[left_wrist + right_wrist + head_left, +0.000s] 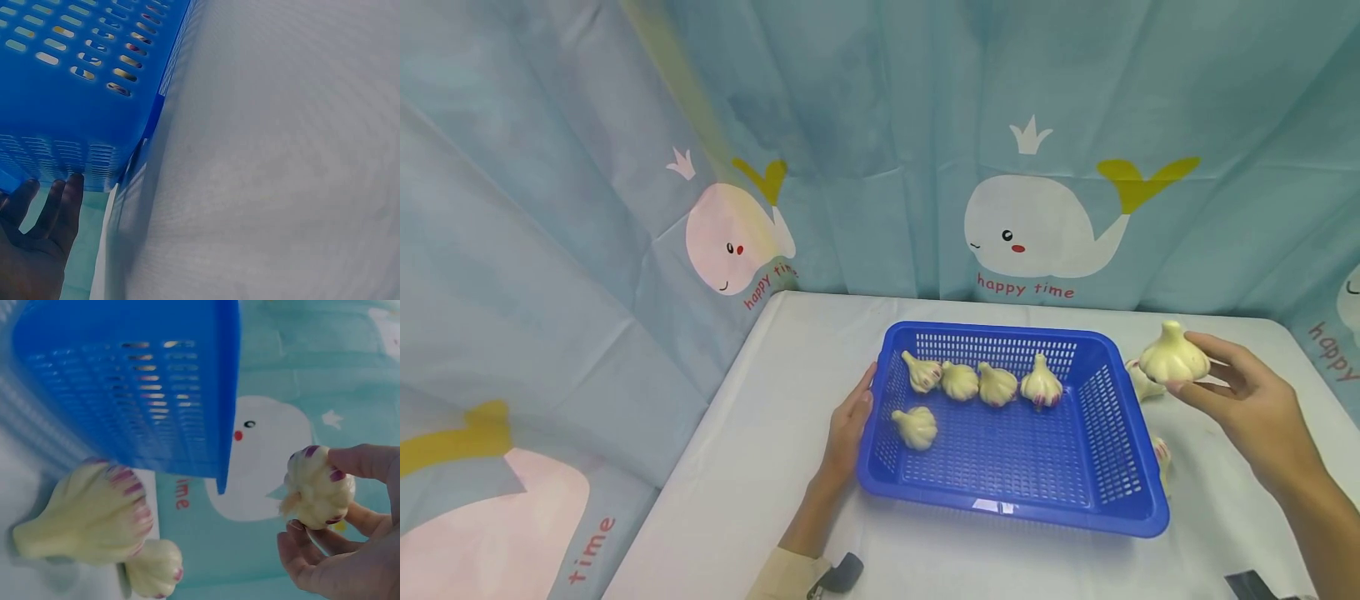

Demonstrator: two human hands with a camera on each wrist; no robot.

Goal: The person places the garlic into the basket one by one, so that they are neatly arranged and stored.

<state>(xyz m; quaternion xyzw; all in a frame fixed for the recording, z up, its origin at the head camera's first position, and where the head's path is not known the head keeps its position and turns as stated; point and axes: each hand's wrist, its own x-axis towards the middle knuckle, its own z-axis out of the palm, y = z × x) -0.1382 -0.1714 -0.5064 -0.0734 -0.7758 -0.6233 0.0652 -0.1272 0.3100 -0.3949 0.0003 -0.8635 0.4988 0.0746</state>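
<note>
A garlic bulb is pinched between the thumb and fingers of my right hand, raised just right of the basket. In the right wrist view this bulb shows purple marks. My left hand rests against the outside of the blue plastic basket on its left. The left wrist view shows its fingers fairly straight against the slotted wall. Inside the basket, a row of several garlic bulbs lies along the far side, and one more bulb lies nearer at the left.
To the basket's right, garlic bulbs lie on the white-covered table, partly hidden behind the basket rim in the head view. A blue curtain with whale prints hangs behind the table and along the left side.
</note>
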